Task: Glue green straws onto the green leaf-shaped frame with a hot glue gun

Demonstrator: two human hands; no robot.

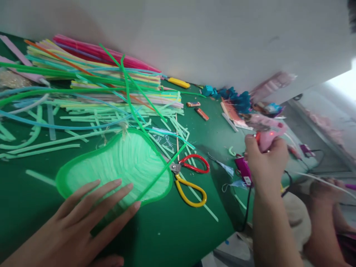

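Note:
A leaf-shaped piece (133,152) made of pale green pipe cleaners, edged in darker green, lies on the green table. My left hand (91,218) rests on its near edge with fingers stretched out. By my index fingertip is the end of a bright green pipe cleaner (164,172), which slants across the leaf's right side. My right hand (267,159) is wrapped round a pink hot glue gun (269,135) with a small red light, raised at the right. Scissors (178,168) with one red and one yellow handle lie open beside the leaf, the blades partly hidden.
Bundles of coloured pipe cleaners (105,79) and loose pale green pieces line the back. A yellow cutter (179,82), an orange lighter (202,114), blue tassels (226,168) and a purple box (243,171) lie rightward. Another person's limb (322,218) shows blurred at the right.

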